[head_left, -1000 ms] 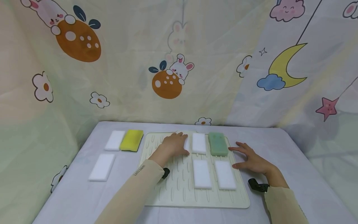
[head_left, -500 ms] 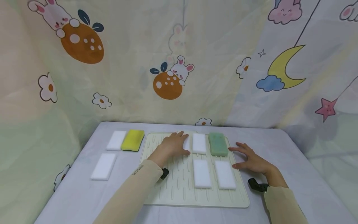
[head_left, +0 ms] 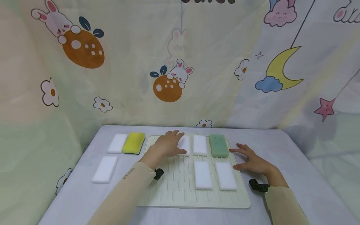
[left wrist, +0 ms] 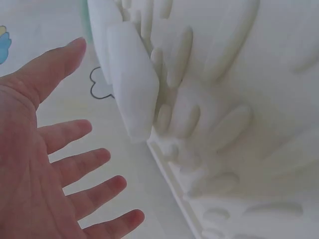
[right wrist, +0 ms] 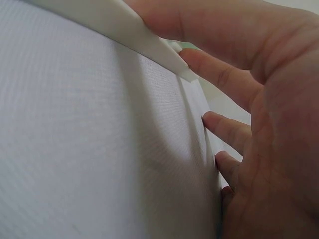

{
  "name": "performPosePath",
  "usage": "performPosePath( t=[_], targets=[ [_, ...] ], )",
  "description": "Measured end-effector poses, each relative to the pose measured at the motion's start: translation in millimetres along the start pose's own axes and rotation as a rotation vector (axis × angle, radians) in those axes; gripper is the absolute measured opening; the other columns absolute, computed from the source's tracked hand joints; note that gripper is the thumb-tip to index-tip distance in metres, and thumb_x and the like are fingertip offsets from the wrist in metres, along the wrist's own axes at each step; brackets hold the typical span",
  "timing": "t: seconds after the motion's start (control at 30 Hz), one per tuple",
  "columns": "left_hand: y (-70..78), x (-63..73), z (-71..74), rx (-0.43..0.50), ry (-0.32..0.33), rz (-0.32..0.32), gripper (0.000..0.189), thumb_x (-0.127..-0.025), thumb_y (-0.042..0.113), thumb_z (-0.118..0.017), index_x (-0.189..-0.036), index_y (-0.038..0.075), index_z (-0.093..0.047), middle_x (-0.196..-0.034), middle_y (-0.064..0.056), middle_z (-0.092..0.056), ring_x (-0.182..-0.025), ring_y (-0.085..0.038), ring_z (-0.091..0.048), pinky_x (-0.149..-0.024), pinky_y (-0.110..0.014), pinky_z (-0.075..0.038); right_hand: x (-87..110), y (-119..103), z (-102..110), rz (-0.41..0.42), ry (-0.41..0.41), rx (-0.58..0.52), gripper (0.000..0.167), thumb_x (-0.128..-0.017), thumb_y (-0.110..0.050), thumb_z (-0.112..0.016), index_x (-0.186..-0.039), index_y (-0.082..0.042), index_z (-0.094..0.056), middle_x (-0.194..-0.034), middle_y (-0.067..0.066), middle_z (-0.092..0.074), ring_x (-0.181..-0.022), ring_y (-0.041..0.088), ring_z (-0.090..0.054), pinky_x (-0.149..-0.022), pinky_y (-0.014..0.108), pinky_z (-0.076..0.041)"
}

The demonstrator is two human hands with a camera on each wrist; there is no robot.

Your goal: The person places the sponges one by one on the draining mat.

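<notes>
- White block (head_left: 185, 145): rectangular, flat on the ridged mat (head_left: 174, 184), just below head-view centre.
- Left hand (head_left: 165, 145): fingers spread beside it, holding nothing.
- Right hand (head_left: 252, 161): spread at mat's edge, gripping nothing.

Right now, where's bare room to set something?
Free: mat front, between left sleeve and front white blocks; table right of right sleeve. Crowded: mat back, rear white blocks and green sponge abreast; table's back left, corner white block beside yellow sponge.

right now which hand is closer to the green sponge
Right. The right hand is just to the right of the green sponge; the left hand is farther off to the left, with two white pads between.
</notes>
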State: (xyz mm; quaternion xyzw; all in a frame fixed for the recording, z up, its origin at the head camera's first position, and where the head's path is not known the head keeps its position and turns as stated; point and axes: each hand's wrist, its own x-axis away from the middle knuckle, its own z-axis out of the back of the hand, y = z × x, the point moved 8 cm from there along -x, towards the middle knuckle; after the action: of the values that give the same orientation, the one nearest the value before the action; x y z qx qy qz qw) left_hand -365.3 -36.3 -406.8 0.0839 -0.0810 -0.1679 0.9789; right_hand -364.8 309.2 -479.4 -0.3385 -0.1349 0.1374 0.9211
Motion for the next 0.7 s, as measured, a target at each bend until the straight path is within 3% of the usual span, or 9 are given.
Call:
performPosePath(
  t=[0.4,0.7],
  targets=[
    [-25.3,25.8,13.8,-0.017,0.046,-0.017,0.085,-0.093,0.054,-0.073,-0.161,0.019,-0.038,-0.167,-0.009,-0.036,-0.154,-0.035,-0.033,-0.116,-0.058,-0.042,4.3,-0.8,2.8,0.008,-0.005,-0.011,0.082,-0.078,-0.039,-0.089,-0.15,-0.025,-0.055,-0.173,0.018,-0.009,-0.156,0.054,0.007,-0.11,0.086,-0.007],
    [-67.4,46.7,23.6,0.0,0.076,0.0,0.083,-0.093,0.046,-0.075,-0.16,0.011,-0.04,-0.164,-0.018,-0.038,-0.151,-0.044,-0.036,-0.114,-0.06,-0.043,6.8,-0.2,3.6,0.018,-0.001,-0.027,0.082,-0.078,-0.038,-0.089,-0.151,-0.023,-0.054,-0.173,0.018,-0.008,-0.157,0.052,0.01,-0.111,0.086,-0.006]
  ],
)
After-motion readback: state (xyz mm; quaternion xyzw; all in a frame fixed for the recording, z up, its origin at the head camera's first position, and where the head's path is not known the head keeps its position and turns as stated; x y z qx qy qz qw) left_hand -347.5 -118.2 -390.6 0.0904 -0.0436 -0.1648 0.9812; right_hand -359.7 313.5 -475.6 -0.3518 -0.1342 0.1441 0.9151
